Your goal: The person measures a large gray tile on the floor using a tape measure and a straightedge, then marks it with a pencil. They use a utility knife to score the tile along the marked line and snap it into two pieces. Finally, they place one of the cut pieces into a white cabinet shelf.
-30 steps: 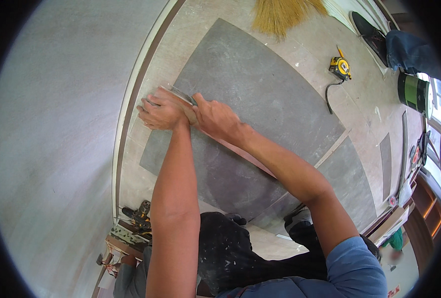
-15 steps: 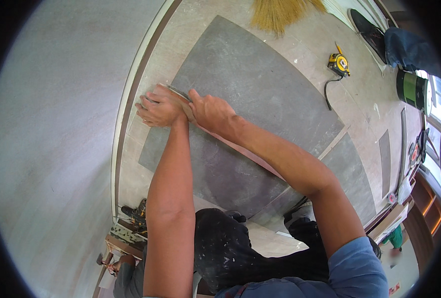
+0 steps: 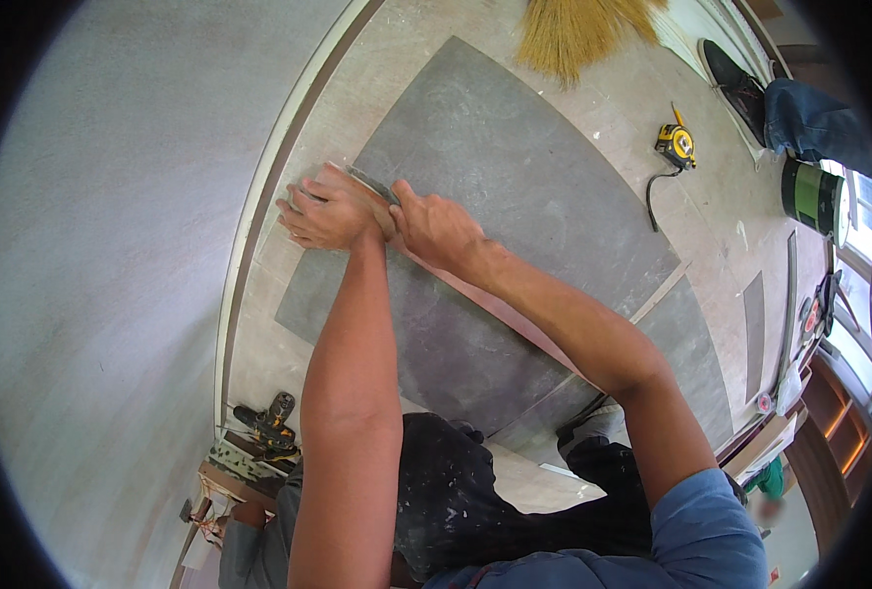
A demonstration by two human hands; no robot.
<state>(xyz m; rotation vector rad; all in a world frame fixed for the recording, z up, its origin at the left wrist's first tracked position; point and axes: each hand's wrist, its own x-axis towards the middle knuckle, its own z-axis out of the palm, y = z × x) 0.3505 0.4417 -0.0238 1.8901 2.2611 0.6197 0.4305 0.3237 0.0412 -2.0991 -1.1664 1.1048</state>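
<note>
A long, narrow pinkish strip (image 3: pixel 515 314) lies slantwise across large grey sheets (image 3: pixel 515 147). My left hand (image 3: pixel 330 214) presses on its upper left end, with the fingers bent over the side and somewhat apart. Close beside it, my right hand (image 3: pixel 438 228) is closed round a thin grey tool (image 3: pixel 372 185), a blade by its look. The tool lies along the strip's far edge, pointing toward my left hand; most of its handle is hidden in my fist. My forearms cross over the near part of the sheets.
A yellow and black tape measure (image 3: pixel 676 145) and a straw broom (image 3: pixel 578 39) lie beyond the sheets. Another person's shoe (image 3: pixel 733 80) and a green and black bucket (image 3: pixel 815 199) are at right. A pale wall or panel (image 3: pixel 132 245) rises at left, near a cordless drill (image 3: pixel 269 422).
The view has shifted slightly, so the scene sits a little differently in the picture. Both hands stay on the strip and the tool; the drill shows more fully.
</note>
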